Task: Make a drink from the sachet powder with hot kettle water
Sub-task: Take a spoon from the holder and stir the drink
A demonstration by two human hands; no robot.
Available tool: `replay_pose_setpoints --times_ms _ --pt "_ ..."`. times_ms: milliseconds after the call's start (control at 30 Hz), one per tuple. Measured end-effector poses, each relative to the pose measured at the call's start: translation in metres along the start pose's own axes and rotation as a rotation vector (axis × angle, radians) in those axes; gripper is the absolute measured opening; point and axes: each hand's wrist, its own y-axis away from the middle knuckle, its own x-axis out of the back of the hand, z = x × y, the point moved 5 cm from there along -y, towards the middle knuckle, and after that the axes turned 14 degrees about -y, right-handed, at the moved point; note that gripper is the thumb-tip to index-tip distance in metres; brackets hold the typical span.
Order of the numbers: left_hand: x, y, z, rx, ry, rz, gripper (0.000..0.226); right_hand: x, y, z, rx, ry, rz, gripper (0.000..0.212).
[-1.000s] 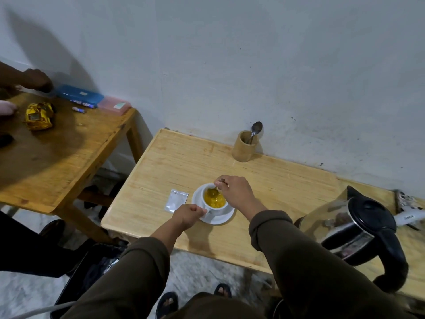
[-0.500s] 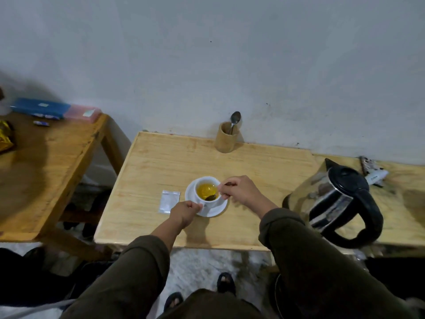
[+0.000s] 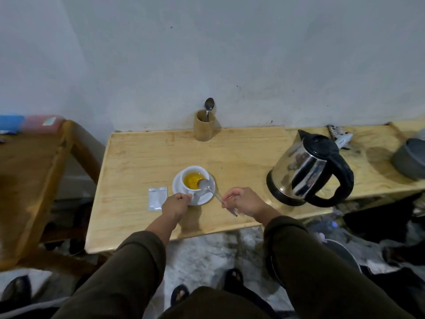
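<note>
A white cup (image 3: 189, 174) holding yellow liquid stands on a white saucer (image 3: 208, 192) on the light wooden table (image 3: 142, 162). My left hand (image 3: 176, 203) grips the cup's handle at the saucer's near edge. My right hand (image 3: 241, 200) pinches the handle of a metal spoon (image 3: 208, 186), whose bowl rests at the cup's right rim. A silver sachet (image 3: 157, 198) lies flat just left of the saucer. The steel kettle (image 3: 310, 171) with black lid and handle stands to the right.
A bamboo holder (image 3: 203, 128) with another spoon (image 3: 208, 104) stands by the wall. A grey pot (image 3: 409, 162) sits far right. A darker wooden table (image 3: 27, 171) with blue and pink boxes (image 3: 34, 122) is at left. My feet show below the table edge.
My right hand has drawn back toward me and lifted the spoon bowl from the liquid to the cup's rim. The camera view has swung right. My left hand stays at the cup.
</note>
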Motion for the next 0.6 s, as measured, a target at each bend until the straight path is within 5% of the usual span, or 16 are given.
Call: replay_pose_setpoints --times_ms 600 --pt "-0.015 0.017 -0.004 0.139 0.222 0.216 0.027 0.031 -0.055 0.058 -0.197 -0.207 0.462 0.024"
